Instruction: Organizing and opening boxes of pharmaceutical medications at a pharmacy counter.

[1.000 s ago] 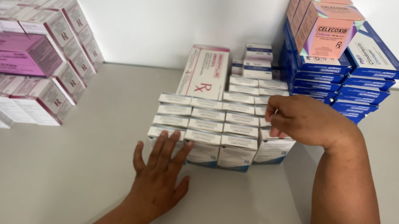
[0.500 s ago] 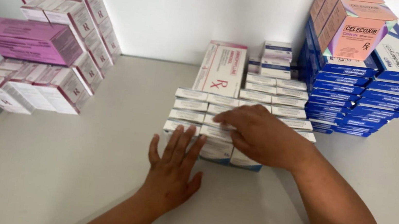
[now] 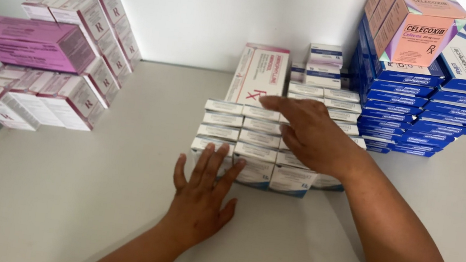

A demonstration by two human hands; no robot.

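Left hand (image 3: 199, 196) flat on the grey table (image 3: 83, 201), palm down, fingers spread and unclenched, fingertips (image 3: 221, 155) pressed against the front face of the block of small white boxes (image 3: 243, 141). Nothing clasped there. Right hand (image 3: 311, 137) lying over the top of the same block, reaching in from the right, index finger stretched out leftward toward the back-left corner, remaining fingers loosely curled down onto the lids. Open too, no box pinched or lifted as far as visible.

Block sitting mid-table, several rows deep, each box's long axis running left to right, rows stacked away from the body. So: boxes directly ahead of the left fingertips, directly beneath the right palm. Right hand the nearer one to the rear rows, left hand the nearer to the front row.

Just behind the block, a taller white box with red trim (image 3: 258, 75) standing upright. Off to the right, a tall stack of blue boxes (image 3: 424, 109) topped by a peach-coloured carton (image 3: 421, 26). Well apart on the left, a leaning pile of pink and white boxes (image 3: 56, 51) against the wall.
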